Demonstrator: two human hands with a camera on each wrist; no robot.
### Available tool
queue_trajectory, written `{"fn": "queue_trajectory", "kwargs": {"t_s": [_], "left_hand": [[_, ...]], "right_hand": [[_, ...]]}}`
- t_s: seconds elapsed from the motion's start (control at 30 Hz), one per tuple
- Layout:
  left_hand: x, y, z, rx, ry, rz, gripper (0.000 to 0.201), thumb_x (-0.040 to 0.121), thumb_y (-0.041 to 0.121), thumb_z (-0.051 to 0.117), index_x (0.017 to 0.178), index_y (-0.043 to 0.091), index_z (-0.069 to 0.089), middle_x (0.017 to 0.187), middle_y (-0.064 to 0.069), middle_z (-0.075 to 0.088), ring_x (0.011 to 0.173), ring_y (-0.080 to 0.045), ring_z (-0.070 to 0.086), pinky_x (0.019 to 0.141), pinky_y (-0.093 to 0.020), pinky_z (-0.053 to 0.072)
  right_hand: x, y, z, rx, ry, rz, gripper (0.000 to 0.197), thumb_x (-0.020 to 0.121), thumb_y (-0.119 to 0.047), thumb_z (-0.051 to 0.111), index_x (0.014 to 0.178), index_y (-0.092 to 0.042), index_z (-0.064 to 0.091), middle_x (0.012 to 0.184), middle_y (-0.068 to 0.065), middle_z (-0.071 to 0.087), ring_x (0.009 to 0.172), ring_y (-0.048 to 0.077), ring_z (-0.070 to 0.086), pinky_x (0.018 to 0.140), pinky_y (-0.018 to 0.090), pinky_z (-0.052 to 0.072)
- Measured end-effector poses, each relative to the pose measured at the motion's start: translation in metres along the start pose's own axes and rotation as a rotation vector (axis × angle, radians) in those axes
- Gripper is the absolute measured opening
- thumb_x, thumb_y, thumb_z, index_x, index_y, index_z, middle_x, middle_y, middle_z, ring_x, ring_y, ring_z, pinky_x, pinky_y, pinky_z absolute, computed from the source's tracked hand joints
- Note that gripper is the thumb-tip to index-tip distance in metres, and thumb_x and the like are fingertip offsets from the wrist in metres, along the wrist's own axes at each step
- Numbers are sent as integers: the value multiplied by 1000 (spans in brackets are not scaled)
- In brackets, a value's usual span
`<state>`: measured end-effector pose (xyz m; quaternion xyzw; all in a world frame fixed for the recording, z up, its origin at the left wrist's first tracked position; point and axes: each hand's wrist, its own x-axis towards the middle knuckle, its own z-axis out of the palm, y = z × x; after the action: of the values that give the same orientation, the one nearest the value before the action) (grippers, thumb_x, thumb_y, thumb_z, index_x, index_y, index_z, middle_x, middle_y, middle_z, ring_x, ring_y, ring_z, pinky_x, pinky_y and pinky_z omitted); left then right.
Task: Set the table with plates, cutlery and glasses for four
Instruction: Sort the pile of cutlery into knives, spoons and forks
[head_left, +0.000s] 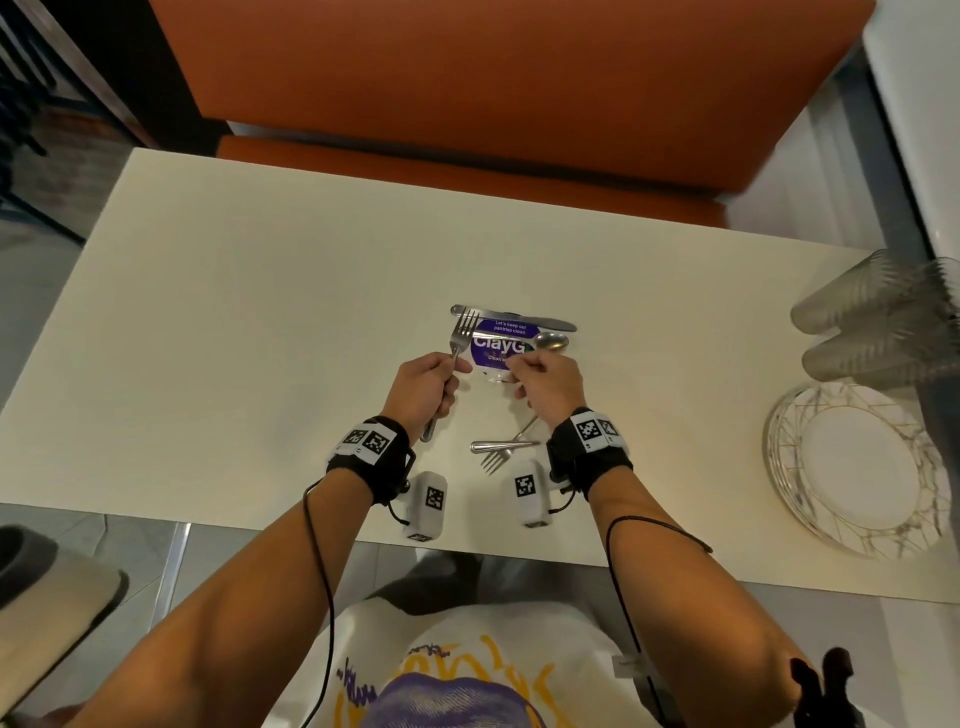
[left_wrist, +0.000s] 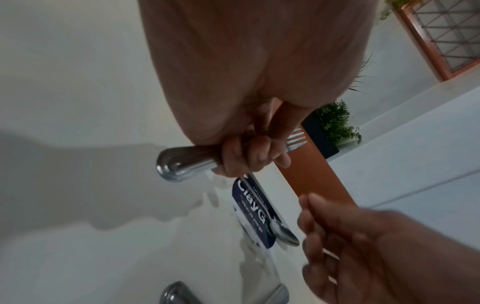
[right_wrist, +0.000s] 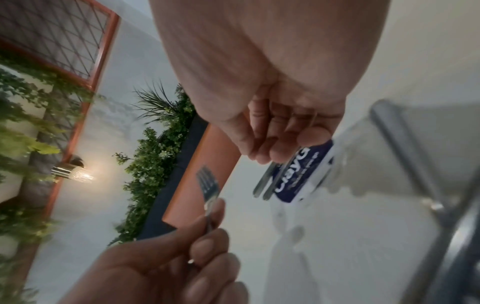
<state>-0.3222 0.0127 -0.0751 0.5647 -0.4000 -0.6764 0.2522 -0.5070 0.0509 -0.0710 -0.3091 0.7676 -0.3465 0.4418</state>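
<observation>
- Table (head_left: 234, 322): cream-white rectangular top, seen from above in the head view; an orange bench (head_left: 493, 78) is set along its far edge.
- Fork (head_left: 460, 335): polished metal, four tines, rounded handle end; held above the middle of the table, tines towards the far edge. Its handle is wrapped by the curled fingers of the left hand (head_left: 426, 389), thumb laid along the stem.
- Spoon (head_left: 550, 341): polished metal, oval bowl showing beyond the knuckles; its handle is pinched between thumb and curled fingers of the right hand (head_left: 548, 387).
- Knife (head_left: 519, 318): plain metal, lying crosswise at the table's middle, along the far side of a purple-and-white printed card (head_left: 501, 345).
- Second fork (head_left: 501, 454) and a further metal handle (head_left: 501, 445): lying crossed on the table near the near edge, just beside the right wrist.
- Plates (head_left: 857, 467): a stack, white with fine gold line pattern on the rim, near the right end of the near edge.
- Glasses (head_left: 878, 317): clear and ribbed, blurred, lying at the table's right edge beyond the plates.
</observation>
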Motion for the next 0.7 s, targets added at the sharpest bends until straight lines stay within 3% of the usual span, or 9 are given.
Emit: {"fn": "queue_trajectory", "kwargs": {"t_s": [0.1, 0.2, 0.3, 0.37, 0.43, 0.6, 0.7], "left_hand": [[2, -6, 3, 16, -2, -32, 28, 105, 12, 43, 95, 7, 69, 62, 1, 49, 52, -13, 38, 46, -22, 32], [4, -12, 8, 45, -13, -54, 27, 104, 13, 44, 95, 8, 69, 63, 1, 49, 52, -13, 39, 46, -23, 32], [5, -18, 14, 77, -34, -72, 27, 104, 14, 44, 99, 5, 69, 64, -1, 49, 52, -14, 39, 46, -23, 32], [4, -21, 19, 86, -42, -81, 27, 104, 13, 44, 100, 4, 69, 65, -2, 49, 52, -14, 39, 46, -23, 32], [4, -23, 23, 94, -50, -87, 27, 104, 13, 44, 102, 1, 69, 65, -3, 49, 51, -14, 39, 46, -23, 32], [4, -25, 29, 116, -70, -90, 29, 104, 11, 44, 102, 1, 71, 67, -5, 52, 53, -15, 42, 49, -25, 33], [5, -23, 31, 224, -62, -47, 21, 103, 15, 54, 102, 6, 73, 77, -4, 63, 57, -13, 50, 49, -20, 39]], "right_hand": [[-3, 27, -11, -49, -31, 31, 7, 94, -16, 69, 91, -17, 75, 87, 4, 78, 77, 18, 73, 72, 31, 61], [-9, 51, -21, -276, 1, -19, 17, 95, -7, 62, 95, -16, 77, 97, -3, 76, 90, 13, 68, 83, 18, 52], [-17, 72, -28, -461, 2, -129, 24, 89, -2, 63, 96, -19, 78, 95, -4, 66, 92, 16, 60, 88, 27, 50], [-22, 81, -29, -574, -57, -186, 22, 82, -10, 75, 99, -25, 77, 93, -5, 62, 93, 18, 56, 87, 34, 49], [-25, 85, -27, -704, -108, -199, 25, 80, -21, 82, 103, -29, 74, 95, -6, 56, 96, 18, 49, 85, 33, 44], [-29, 83, -26, -905, -118, -225, 13, 86, -28, 77, 99, -27, 77, 106, 0, 61, 105, 24, 47, 92, 37, 44], [-28, 76, -30, -899, -138, -238, 6, 88, -28, 74, 94, -28, 76, 103, -4, 66, 105, 22, 46, 86, 35, 36]]}}
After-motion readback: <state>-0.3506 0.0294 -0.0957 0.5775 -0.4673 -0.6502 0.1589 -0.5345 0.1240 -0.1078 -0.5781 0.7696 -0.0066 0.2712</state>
